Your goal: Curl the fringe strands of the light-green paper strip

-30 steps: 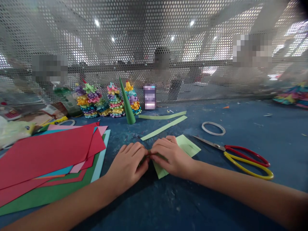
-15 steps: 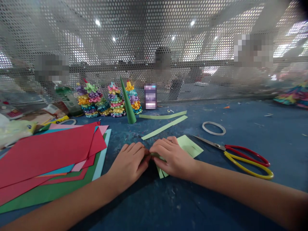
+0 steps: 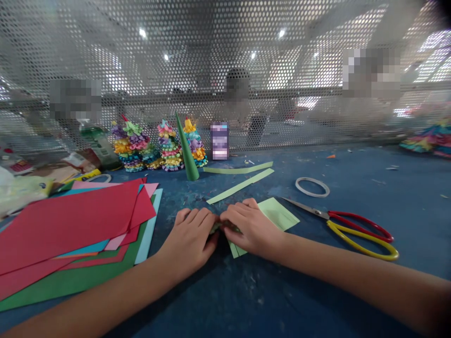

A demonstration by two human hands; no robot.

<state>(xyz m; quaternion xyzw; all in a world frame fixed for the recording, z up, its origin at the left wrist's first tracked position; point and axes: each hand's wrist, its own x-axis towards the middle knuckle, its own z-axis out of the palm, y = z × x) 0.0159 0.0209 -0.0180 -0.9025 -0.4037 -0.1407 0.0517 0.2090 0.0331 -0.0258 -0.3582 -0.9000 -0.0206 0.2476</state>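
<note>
Illumination is bright, from ceiling lamps (image 3: 142, 33) beyond the perforated screen (image 3: 317, 70), with glare at upper right. Soft shadow pools beneath the left hand (image 3: 188, 239) and right hand (image 3: 252, 227). Frame edges bow; the background is hazy.

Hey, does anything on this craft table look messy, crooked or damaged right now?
The coloured paper stack on the left is fanned askew, sheets jutting at different angles. Small paper scraps litter the scuffed blue table. The left hand and right hand pinch the light green paper; nothing looks spilled.
</note>
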